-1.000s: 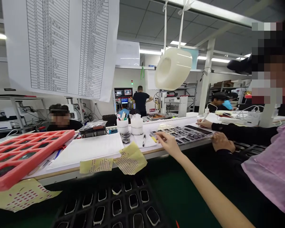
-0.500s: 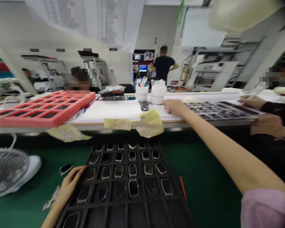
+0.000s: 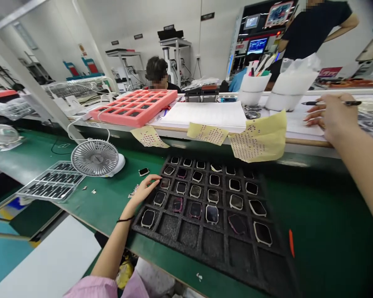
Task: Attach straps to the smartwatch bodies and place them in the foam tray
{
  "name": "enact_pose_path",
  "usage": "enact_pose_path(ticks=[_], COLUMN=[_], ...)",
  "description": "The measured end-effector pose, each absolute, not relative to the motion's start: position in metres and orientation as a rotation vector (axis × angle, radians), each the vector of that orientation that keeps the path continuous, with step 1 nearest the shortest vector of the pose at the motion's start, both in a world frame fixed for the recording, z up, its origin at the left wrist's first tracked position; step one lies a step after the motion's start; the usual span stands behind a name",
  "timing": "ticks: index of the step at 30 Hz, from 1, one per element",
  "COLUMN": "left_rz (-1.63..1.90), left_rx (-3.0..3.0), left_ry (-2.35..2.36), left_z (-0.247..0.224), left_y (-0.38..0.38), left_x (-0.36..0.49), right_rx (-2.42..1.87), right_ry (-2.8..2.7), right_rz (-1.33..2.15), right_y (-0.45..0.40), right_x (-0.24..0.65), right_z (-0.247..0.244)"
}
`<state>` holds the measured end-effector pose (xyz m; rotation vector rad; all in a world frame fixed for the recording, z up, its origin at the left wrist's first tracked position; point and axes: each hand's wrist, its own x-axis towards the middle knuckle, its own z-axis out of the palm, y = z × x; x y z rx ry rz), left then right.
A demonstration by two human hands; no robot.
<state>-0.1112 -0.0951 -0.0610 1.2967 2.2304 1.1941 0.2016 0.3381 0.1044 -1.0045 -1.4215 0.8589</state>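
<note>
A black foam tray [image 3: 186, 236] lies on the green bench, with smartwatches, such as this silver-framed smartwatch [image 3: 211, 214], in many of its compartments. Some watch frames look dark pink. My left hand [image 3: 144, 188] rests its outstretched fingertips on the tray's left edge. Above the shelf at right, my right hand [image 3: 337, 116] is closed on a black pen [image 3: 352, 103], which lies sideways through the fingers. Under that hand are white paper sheets [image 3: 301, 126]. One loose smartwatch [image 3: 144, 171] lies just beyond my left hand.
On the shelf stand a pink foam tray [image 3: 139, 118], a white pen cup [image 3: 255, 87] and a white container [image 3: 290, 89]. Yellow notes [image 3: 257, 138] hang from its edge. A small fan [image 3: 95, 157], a clear tray of parts [image 3: 54, 182] and an orange stick [image 3: 291, 243] are on the bench.
The view has turned left. My right hand has lifted from the shelf beside the white container and now shows a pen in it. My left hand stays at the foam tray's edge.
</note>
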Motion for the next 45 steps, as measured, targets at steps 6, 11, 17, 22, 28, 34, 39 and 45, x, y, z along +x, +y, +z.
enact_pose_path(ticks=[6, 11, 17, 22, 28, 34, 39, 45], left_rz=[0.944, 0.899, 0.515, 0.342, 0.197, 0.162, 0.206, 0.19], left_rx=[1.432, 1.375, 1.69, 1.638, 1.681, 1.794, 1.822, 1.814], left_ry=[2.503, 2.703, 2.347, 2.254, 2.295, 2.287, 2.263, 2.27], left_z=[-0.041, -0.029, -0.01, -0.025, -0.027, -0.03, -0.03, -0.03], left_y=[-0.141, -0.138, -0.141, -0.153, -0.145, -0.14, -0.14, -0.141], left_x=[-0.118, -0.111, -0.017, 0.018, 0.019, 0.015, 0.013, 0.012], right_rx=[-0.917, -0.911, -0.989, -1.005, -1.037, -1.031, -1.072, -1.074], right_ry=[-1.452, -1.419, -1.375, -1.358, -1.322, -1.345, -1.344, -1.334], right_rz=[0.945, 0.963, 0.985, 0.993, 1.003, 1.008, 0.996, 0.996], right_y=[0.334, 0.334, 0.334, 0.333, 0.338, 0.343, 0.345, 0.347], right_x=[0.204, 0.205, 0.205, 0.206, 0.205, 0.208, 0.207, 0.207], right_z=[0.104, 0.104, 0.107, 0.109, 0.111, 0.113, 0.113, 0.113])
